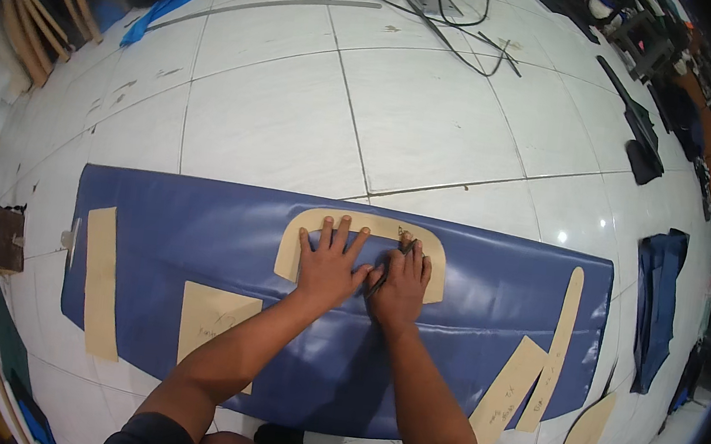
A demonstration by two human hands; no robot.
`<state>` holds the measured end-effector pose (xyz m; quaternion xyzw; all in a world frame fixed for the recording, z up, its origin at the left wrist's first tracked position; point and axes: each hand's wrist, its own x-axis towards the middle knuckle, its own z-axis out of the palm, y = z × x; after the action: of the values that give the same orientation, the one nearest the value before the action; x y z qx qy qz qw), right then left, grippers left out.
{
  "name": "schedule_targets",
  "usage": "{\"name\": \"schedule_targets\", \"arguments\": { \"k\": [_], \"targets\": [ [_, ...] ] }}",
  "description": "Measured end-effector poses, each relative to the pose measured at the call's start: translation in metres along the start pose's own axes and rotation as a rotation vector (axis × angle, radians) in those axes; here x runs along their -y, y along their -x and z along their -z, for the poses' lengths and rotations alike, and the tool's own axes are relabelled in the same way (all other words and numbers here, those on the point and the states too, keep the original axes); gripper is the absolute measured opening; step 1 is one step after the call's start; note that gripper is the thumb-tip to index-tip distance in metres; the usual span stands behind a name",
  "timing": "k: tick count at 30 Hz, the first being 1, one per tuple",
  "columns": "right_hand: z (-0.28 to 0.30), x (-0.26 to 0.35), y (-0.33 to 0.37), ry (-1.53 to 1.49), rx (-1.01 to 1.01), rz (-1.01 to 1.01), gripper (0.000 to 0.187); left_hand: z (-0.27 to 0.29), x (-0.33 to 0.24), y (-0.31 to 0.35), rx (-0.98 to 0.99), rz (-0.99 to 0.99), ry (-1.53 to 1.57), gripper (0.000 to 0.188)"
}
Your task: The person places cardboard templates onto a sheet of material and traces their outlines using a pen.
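A wide sheet of blue vinyl [489, 277] lies spread on the tiled floor. On its upper middle rests an arch-shaped tan cardboard template [289, 254]. My left hand [331, 267] presses flat on that template, fingers spread. Beside it, my right hand [402, 284] closes around a dark pen [376, 286], close to the inner edge of the arch. More tan templates lie on the vinyl: a long strip [103, 281] at the left, a rectangle [218, 316] partly under my left forearm, and a wider strip [507, 393] and a narrow round-ended strip [559, 342] at the right.
Further cardboard pieces [580, 441] lie on the floor at the lower right. A folded dark blue cloth [656, 309] is at the right. Black cords [447, 35] and a long grey strip [283, 8] stretch across the far floor. A brown box [2, 239] stands at the left.
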<state>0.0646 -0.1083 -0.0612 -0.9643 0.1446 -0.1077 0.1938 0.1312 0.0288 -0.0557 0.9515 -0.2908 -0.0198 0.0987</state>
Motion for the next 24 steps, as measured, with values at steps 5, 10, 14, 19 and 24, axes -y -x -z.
{"name": "schedule_targets", "arguments": {
  "k": [5,10,14,19,24],
  "targets": [
    [-0.002,-0.001,-0.001,0.0,-0.047,0.001,0.036,-0.004,0.004,0.002,0.02,0.005,0.086,0.073],
    [-0.004,0.003,-0.001,0.002,-0.052,0.029,0.033,-0.011,0.005,0.006,-0.017,0.056,0.146,0.075],
    [-0.006,0.002,0.0,0.018,-0.093,0.044,0.028,-0.013,0.007,0.007,-0.168,0.046,0.25,0.071],
    [-0.003,0.002,0.0,0.005,-0.06,0.034,0.028,-0.004,0.004,0.005,-0.04,0.063,0.251,0.072],
    [-0.001,0.0,0.0,0.029,-0.071,0.074,0.03,0.001,0.006,0.001,0.03,0.057,0.227,0.072]
  ]
}}
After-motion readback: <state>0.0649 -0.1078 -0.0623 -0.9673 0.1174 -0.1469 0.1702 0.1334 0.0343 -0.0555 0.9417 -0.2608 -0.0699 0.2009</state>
